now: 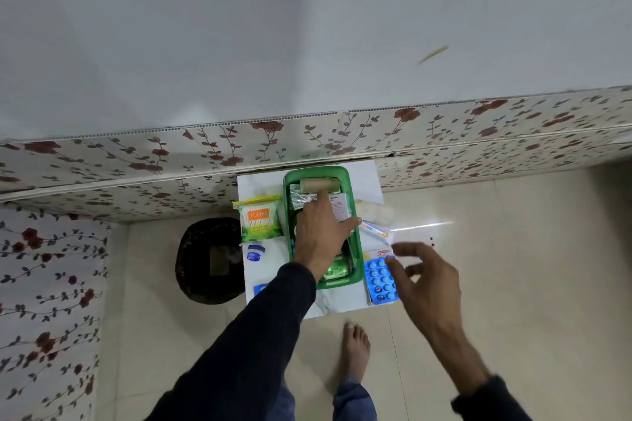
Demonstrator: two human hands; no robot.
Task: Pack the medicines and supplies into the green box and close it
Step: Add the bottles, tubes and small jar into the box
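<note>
The green box (343, 174) stands open on a small white table (345, 306). A beige bandage roll (321, 185), foil strips and a white carton lie inside it. My left hand (321, 232) is spread flat over the box's contents, fingers apart, holding nothing. Hovering above a blue blister pack (378, 278) at the table's right edge, my right hand (424, 278) has its fingers apart and is blurred. A cotton-swab packet (260, 220) and a small blue jar (255, 252) lie left of the box. A tube (374, 228) and a white roll (374, 210) lie to its right.
Another blue strip (260, 289) shows at the table's front left corner. A dark round stool (210, 260) stands left of the table. A floral-patterned wall panel (136, 164) runs behind. My bare foot (355, 349) rests on the tiled floor in front.
</note>
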